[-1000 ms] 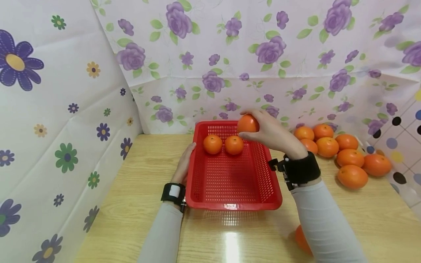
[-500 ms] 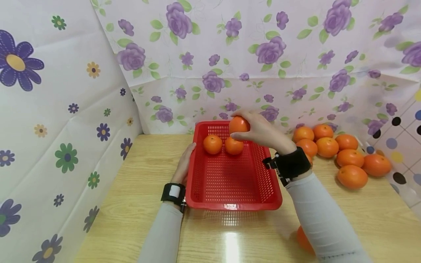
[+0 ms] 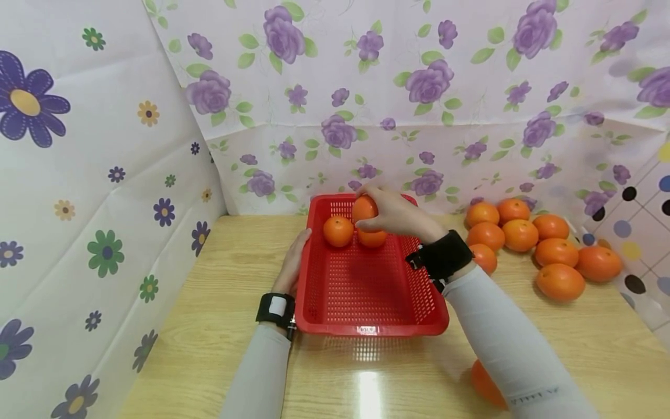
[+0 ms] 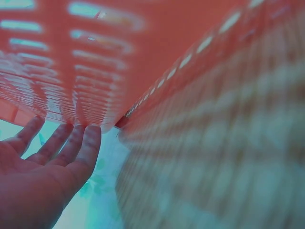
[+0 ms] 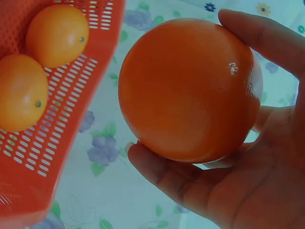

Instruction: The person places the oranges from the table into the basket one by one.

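Observation:
My right hand (image 3: 396, 215) grips an orange (image 3: 364, 208) above the back of the red plastic basket (image 3: 366, 285). The right wrist view shows the thumb and fingers spread around this orange (image 5: 188, 90). Inside the basket, two oranges (image 3: 338, 231) sit side by side near its back wall; the held one partly overlaps the right-hand one (image 3: 372, 239) in the head view. My left hand (image 3: 294, 259) lies along the basket's left outer side. In the left wrist view its straight fingertips (image 4: 92, 136) rest against the slotted wall.
On the wooden table (image 3: 220, 308), several oranges (image 3: 521, 235) are grouped to the right of the basket. Another orange (image 3: 485, 381) lies near the front, partly behind the right sleeve. A flowered cloth (image 3: 314, 145) hangs behind the table.
My right hand has carried the orange left and slightly down over the basket, from its back right side to above the two oranges. The left hand and basket have stayed in place.

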`<state>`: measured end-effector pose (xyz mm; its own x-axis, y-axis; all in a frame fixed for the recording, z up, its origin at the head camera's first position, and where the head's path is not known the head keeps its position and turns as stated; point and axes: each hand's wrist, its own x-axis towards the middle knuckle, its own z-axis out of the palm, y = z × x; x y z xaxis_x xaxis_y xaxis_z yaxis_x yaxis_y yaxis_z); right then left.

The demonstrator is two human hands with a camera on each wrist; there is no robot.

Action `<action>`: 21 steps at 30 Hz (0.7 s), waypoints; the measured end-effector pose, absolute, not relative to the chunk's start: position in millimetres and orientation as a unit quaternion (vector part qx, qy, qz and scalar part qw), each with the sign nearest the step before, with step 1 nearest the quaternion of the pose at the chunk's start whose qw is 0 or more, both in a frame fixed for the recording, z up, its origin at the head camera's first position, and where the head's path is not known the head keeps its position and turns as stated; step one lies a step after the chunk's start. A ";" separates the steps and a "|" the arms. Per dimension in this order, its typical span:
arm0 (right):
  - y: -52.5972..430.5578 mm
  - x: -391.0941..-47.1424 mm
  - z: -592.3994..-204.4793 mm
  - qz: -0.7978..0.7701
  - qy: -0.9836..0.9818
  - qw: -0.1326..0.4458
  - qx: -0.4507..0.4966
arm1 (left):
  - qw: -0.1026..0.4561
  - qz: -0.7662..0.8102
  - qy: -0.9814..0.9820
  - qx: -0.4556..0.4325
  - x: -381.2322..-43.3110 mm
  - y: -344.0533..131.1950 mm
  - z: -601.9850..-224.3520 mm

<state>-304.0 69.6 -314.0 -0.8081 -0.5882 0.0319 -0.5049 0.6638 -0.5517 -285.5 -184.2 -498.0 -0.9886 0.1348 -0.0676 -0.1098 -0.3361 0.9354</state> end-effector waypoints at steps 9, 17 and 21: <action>51.4 -311.0 -329.0 -0.250 0.913 0.121 -0.298 | 0.079 0.817 0.571 0.009 -285.2 -184.4 -498.0; 37.8 -313.4 -339.2 -0.259 0.909 0.136 -0.299 | 0.092 0.827 0.554 0.027 -284.1 -185.1 -496.3; 31.8 -314.0 -344.0 -0.261 0.906 0.137 -0.305 | 0.087 0.824 0.560 0.019 -285.3 -184.9 -497.8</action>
